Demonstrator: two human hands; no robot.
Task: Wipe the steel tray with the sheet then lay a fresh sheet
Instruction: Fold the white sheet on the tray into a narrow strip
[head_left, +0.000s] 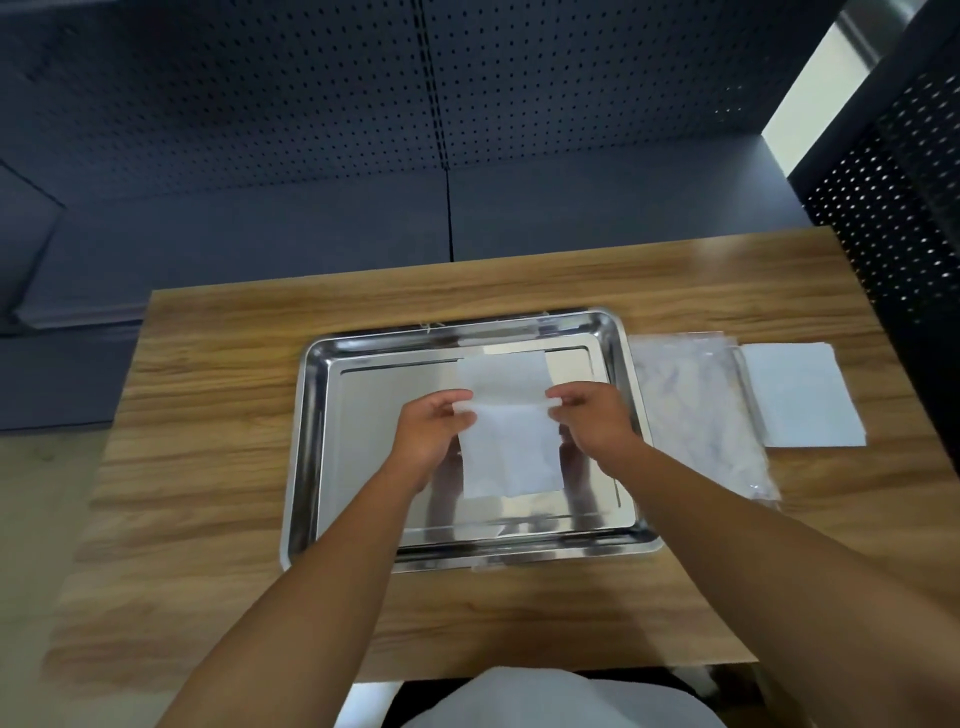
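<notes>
Both hands grip one white sheet (506, 447) above the steel tray (311, 415): the left hand (434, 434) pinches its left edge and the right hand (589, 423) pinches its right edge, at about the same height. It looks thin, light and soft, and it bends at the grip line, so I judge that it tears or folds easily; holding two opposite edges keeps it flat. Its long axis runs away from the person, while the tray's long axis runs left to right. More sheets (802, 395) lie on the table (208, 364), right of the tray.
</notes>
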